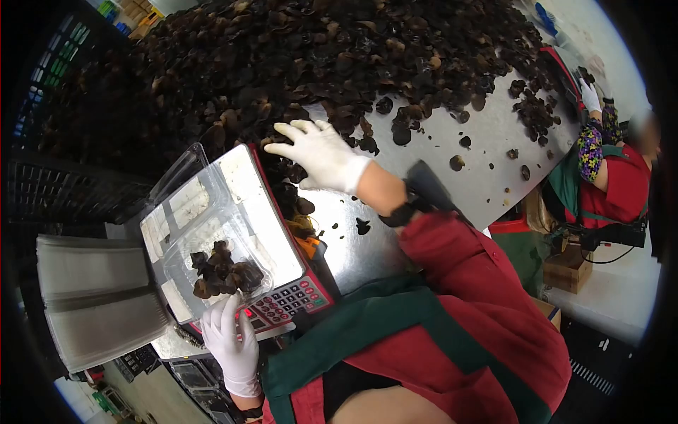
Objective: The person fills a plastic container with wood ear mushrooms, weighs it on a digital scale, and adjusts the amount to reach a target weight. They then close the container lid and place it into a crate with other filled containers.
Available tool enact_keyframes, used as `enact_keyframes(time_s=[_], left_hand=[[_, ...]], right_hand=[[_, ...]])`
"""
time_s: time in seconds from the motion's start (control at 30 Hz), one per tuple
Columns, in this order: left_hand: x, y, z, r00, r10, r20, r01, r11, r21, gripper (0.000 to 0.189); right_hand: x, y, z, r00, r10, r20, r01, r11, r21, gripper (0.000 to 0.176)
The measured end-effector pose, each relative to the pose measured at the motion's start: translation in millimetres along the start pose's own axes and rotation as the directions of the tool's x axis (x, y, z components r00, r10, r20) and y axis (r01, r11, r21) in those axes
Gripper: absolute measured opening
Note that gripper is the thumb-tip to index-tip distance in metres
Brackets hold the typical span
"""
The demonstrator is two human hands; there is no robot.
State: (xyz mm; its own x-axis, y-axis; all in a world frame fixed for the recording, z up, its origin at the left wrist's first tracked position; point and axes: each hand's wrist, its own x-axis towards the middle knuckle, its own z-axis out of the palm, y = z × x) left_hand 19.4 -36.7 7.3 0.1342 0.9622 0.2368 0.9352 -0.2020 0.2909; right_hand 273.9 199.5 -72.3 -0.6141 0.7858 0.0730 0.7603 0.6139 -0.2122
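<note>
My left hand [232, 346], in a white glove, rests at the near edge of a clear plastic clamshell box [260, 284], its fingers stretched out and slightly apart. A small clump of wood ear mushrooms [224, 272] lies in the box. The box stands with its lid up on a red and white digital scale [275, 240], partly covering the keypad side. My right hand [321, 157], gloved too, is spread open with nothing in it, above the near edge of a large heap of wood ear mushrooms [304, 60].
Loose mushroom pieces dot the metal table [417, 169]. Stacked clear plastic boxes [99, 297] stand left of the scale, beside a black crate [63, 187]. An orange-handled tool [309, 244] lies right of the scale. At the right a co-worker [614, 177] handles mushrooms at another red scale [563, 78].
</note>
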Motion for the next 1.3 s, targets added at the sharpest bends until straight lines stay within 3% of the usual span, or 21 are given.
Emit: enact_keyframes(time_s=[0.03,0.1,0.13,0.23,0.43,0.57,0.63,0.7,0.73,0.77,0.8,0.83,0.9,1.03,1.1,1.17,1.23,1.3], left_hand=[[0,-1,0,1.000,0.002,-0.004,-0.002,1.000,0.000,0.043],[2,1,-1,1.000,-0.001,-0.001,0.001,1.000,0.000,0.043],[3,1,-1,1.000,-0.005,0.002,0.005,1.000,-0.004,0.043],[3,2,0,1.000,-0.004,-0.017,0.004,1.000,-0.001,0.043],[4,1,-1,1.000,0.003,-0.017,-0.003,1.000,0.000,0.043],[3,1,0,1.000,0.006,-0.021,-0.006,1.000,-0.007,0.043],[3,1,-1,1.000,-0.007,-0.004,0.007,1.000,-0.012,0.043],[5,3,-2,1.000,-0.001,-0.018,0.001,1.000,-0.018,0.042],[5,4,-2,1.000,0.000,-0.019,-0.001,1.000,-0.027,0.042],[4,4,-2,1.000,-0.008,-0.025,0.007,1.000,-0.030,0.042],[4,3,-1,1.000,-0.005,-0.030,0.004,1.000,-0.031,0.043],[4,3,-1,0.999,0.001,-0.034,-0.002,0.999,-0.032,0.043],[5,2,-2,0.999,0.013,-0.035,-0.014,0.999,-0.034,0.044],[5,0,-2,0.999,0.035,-0.042,-0.036,0.999,-0.036,0.045],[1,-4,0,0.999,0.032,-0.033,-0.033,0.999,-0.033,0.045],[1,-4,-3,0.999,0.026,-0.029,-0.026,0.999,-0.025,0.045],[10,4,-16,0.999,0.016,-0.052,-0.024,0.986,-0.164,0.043],[23,6,-25,0.995,0.023,-0.095,-0.041,0.980,-0.193,0.043]], right_hand=[[10,-1,7,0.999,0.008,0.049,-0.007,1.000,-0.013,0.083],[23,7,31,0.984,-0.087,-0.159,0.094,0.995,0.035,0.070],[24,8,36,0.983,-0.092,-0.161,0.099,0.995,0.032,0.070],[16,0,48,0.955,-0.157,-0.251,0.145,0.987,-0.064,0.043],[9,4,50,0.947,-0.127,-0.296,0.126,0.992,-0.023,0.037],[19,3,47,0.969,-0.160,-0.191,0.146,0.985,-0.087,0.031],[26,14,55,0.943,-0.152,-0.298,0.159,0.987,0.000,0.028],[28,23,56,0.882,0.075,-0.466,0.071,0.955,0.288,0.024],[26,21,39,0.891,0.310,-0.332,-0.034,0.774,0.632,0.025],[23,19,21,0.872,0.477,-0.115,-0.141,0.468,0.872,0.026],[22,25,11,0.845,0.524,0.107,-0.233,0.179,0.956,0.028],[17,33,10,0.926,0.317,0.204,-0.094,-0.331,0.939,0.027],[7,30,-2,0.942,0.197,0.272,-0.076,-0.663,0.745,0.027],[1,11,-20,0.934,0.126,0.335,-0.108,-0.793,0.600,0.030],[4,4,-17,0.971,-0.007,0.240,-0.131,-0.854,0.504,0.030],[6,-12,-23,0.961,-0.004,0.276,-0.152,-0.843,0.515,0.028],[8,-28,-35,0.958,-0.025,0.287,-0.152,-0.890,0.430,0.027],[9,-32,-32,0.970,-0.145,0.198,-0.219,-0.872,0.437,0.027]])
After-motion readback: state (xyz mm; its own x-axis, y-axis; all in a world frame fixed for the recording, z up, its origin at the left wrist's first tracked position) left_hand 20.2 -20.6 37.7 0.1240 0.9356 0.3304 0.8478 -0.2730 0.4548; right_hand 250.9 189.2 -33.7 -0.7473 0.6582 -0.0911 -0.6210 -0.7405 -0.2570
